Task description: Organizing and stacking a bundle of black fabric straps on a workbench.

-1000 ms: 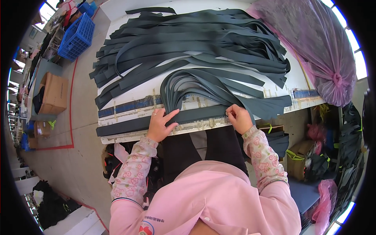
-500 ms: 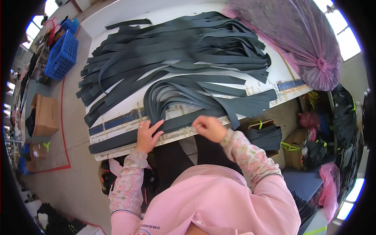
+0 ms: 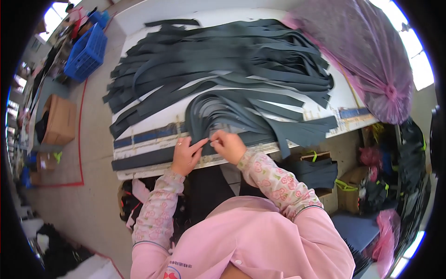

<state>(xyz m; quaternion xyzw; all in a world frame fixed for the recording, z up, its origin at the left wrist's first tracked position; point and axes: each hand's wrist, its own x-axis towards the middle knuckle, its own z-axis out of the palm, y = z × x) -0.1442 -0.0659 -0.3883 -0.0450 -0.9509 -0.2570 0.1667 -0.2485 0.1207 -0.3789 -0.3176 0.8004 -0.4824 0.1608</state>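
A bundle of dark grey-green fabric strips (image 3: 204,111) lies curved in a loop at the front of the white table, its right ends fanned out. A single long strip (image 3: 144,160) runs along the table's front edge below it. My left hand (image 3: 186,156) rests on this strip, fingers stretched out and apart, with the index finger pointing right. Close against that fingertip, my right hand (image 3: 229,147) has its fingers pinched at the lower left end of the loop. What sits between those fingertips is too small to make out.
Behind lies a broad pile of similar strips (image 3: 204,56) on the white table (image 3: 132,35). A pink plastic bag (image 3: 367,56) leans at the back right. Blue crate (image 3: 87,53) and cardboard box (image 3: 61,121) stand at left. More strips (image 3: 313,174) hang below the table's right edge.
My right hand has moved left along the strip and now meets my left hand at the loop's end. The left hand's fingers have shifted slightly. The whole view has moved a little.
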